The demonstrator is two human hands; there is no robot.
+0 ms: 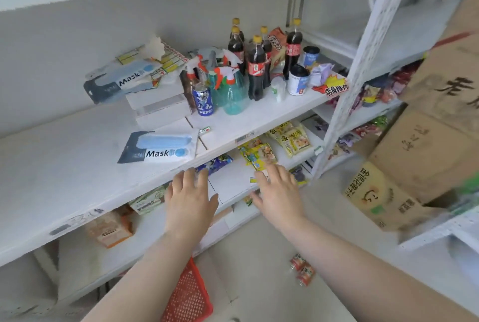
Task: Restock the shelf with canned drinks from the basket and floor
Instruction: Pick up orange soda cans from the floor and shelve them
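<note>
Small grocery shop. White metal shelving (77, 171) with price label (245, 137) on edge; promo starburst tag (333, 87) at 1 o'clock; cola bottles (256, 67), snack packs (293, 140), stacked cartons (427, 145) at 3 o'clock; red basket (189, 293) at 6 o'clock.

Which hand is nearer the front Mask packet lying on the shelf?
Left. The left hand is at the front edge of the shelf, just below and right of the Mask packet. The right hand is farther right, by the yellow snack packet.
</note>
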